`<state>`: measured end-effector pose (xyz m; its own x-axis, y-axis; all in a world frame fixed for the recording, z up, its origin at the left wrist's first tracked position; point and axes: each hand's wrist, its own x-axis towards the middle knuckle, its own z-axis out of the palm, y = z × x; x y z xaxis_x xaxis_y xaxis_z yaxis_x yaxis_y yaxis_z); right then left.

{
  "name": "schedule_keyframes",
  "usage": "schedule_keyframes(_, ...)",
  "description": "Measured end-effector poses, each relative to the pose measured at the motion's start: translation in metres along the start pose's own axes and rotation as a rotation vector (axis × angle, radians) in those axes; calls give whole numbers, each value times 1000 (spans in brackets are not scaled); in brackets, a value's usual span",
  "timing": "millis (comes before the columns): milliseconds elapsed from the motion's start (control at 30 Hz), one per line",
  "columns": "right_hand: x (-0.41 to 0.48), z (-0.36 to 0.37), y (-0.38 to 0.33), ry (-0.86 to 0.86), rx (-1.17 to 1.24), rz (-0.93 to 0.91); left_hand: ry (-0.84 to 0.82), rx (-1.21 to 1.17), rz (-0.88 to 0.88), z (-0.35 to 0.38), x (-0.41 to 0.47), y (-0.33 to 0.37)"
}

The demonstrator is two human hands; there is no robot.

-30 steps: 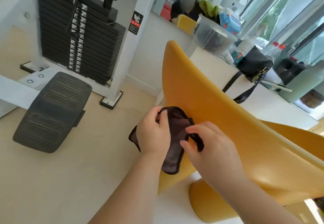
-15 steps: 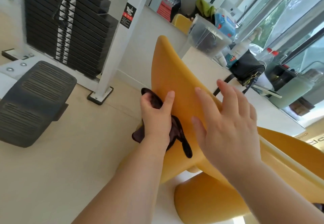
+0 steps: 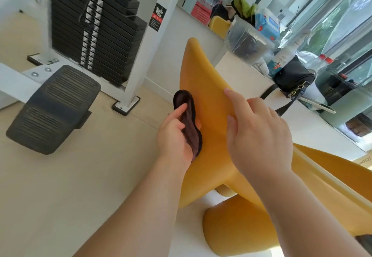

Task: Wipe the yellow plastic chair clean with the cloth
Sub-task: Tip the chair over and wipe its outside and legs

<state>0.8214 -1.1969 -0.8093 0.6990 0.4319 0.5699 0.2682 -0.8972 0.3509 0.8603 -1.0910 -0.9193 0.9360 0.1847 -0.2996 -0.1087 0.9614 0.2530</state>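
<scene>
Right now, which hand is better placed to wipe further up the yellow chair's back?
Left. The left hand grips the dark cloth against the yellow chair; the right hand holds no cloth, only the chair's edge.

Gym surroundings
A weight stack (image 3: pixel 94 25) and footplate (image 3: pixel 54 107) are being shown left; a black handbag (image 3: pixel 291 77) is being borne by the counter (image 3: pixel 314 123).
</scene>
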Motion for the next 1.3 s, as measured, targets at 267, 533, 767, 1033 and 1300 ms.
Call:
schedule_keyframes(267,-11,-15,-5,-33,97,58,-47,92,-21,-12,-11,-14)
schedule_keyframes(533,-15,-23,-7,-60,156,74,-117,1050,489,-35,-14,-42)
schedule_keyframes(767,-21,-28,-6,-65,164,76,-123,1371,421,-64,1,-89)
schedule_keyframes(1033,-23,-32,-7,-84,166,68,-160,880,463,-8,10,-54)
schedule_keyframes(1300,-11,-20,-7,-66,116,28,-175,737,685,47,36,7)
